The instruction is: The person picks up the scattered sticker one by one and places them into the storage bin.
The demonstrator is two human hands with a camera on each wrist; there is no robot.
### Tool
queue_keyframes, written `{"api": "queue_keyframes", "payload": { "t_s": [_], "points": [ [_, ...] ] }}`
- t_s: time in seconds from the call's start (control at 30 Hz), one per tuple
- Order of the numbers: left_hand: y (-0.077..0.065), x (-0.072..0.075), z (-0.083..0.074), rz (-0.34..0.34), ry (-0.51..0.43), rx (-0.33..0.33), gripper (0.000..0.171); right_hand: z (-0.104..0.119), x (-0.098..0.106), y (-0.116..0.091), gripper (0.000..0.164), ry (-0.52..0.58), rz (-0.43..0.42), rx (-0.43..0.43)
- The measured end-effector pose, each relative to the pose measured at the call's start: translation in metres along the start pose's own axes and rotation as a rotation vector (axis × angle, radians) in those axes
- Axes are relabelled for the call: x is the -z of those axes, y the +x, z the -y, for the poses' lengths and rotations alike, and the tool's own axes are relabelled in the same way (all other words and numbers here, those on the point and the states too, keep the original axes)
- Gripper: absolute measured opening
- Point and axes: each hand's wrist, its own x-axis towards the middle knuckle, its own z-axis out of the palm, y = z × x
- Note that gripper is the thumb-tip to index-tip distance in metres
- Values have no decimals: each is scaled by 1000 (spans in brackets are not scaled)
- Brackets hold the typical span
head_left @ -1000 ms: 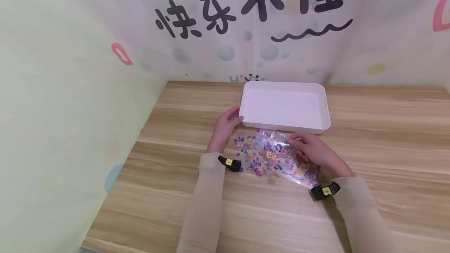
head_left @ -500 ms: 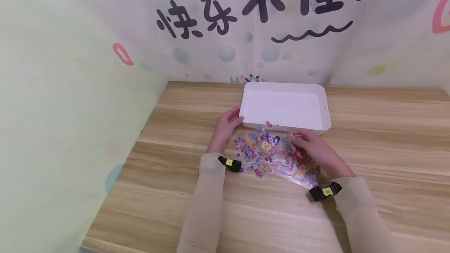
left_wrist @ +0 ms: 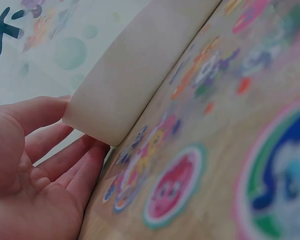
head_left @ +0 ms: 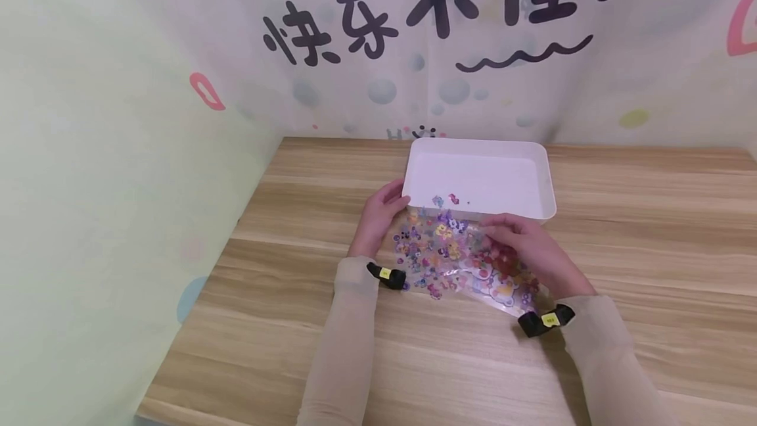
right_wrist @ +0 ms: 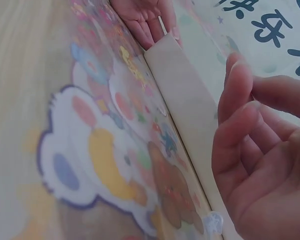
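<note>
My left hand [head_left: 378, 215] holds the front left corner of a shallow white tray [head_left: 480, 179], its thumb at the rim and fingers along the side, as the left wrist view shows at the tray wall [left_wrist: 125, 70]. In front lies a clear sticker sheet [head_left: 422, 258] printed with small colourful cartoon figures. Its far edge is lifted and overlaps the tray's front wall. Between thumb and forefinger my right hand [head_left: 532, 248] pinches the clear sheet near its upper right. Beneath that hand lies a shinier piece with larger bear pictures [head_left: 503, 291].
The wooden table [head_left: 296, 347] extends on both sides and toward me. Behind the tray hangs a printed cloth backdrop [head_left: 355, 97] with large dark characters, and a pale cloth wall [head_left: 118, 183] stands along the left. Each wrist wears a black band.
The clear sheet's far edge has risen and now shows in front of the tray's interior. My right hand has shifted slightly up and left with it; the left hand has stayed in place.
</note>
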Motion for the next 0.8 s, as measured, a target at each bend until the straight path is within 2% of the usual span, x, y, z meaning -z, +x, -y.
{"api": "queue_keyframes", "payload": {
  "t_s": [0.17,0.47,0.7,0.8],
  "points": [
    [0,1,0,-4,-10,-1,46,-2,-3,6,42,-30,-59,-20],
    [2,0,0,-6,-13,-4,46,4,-12,14,43,151,-146,-40],
    [0,1,-3,8,5,9,48,11,-17,20,42,207,-235,-18],
    [-4,2,-9,19,2,18,45,14,-18,23,43,216,-260,-16]
  ]
}}
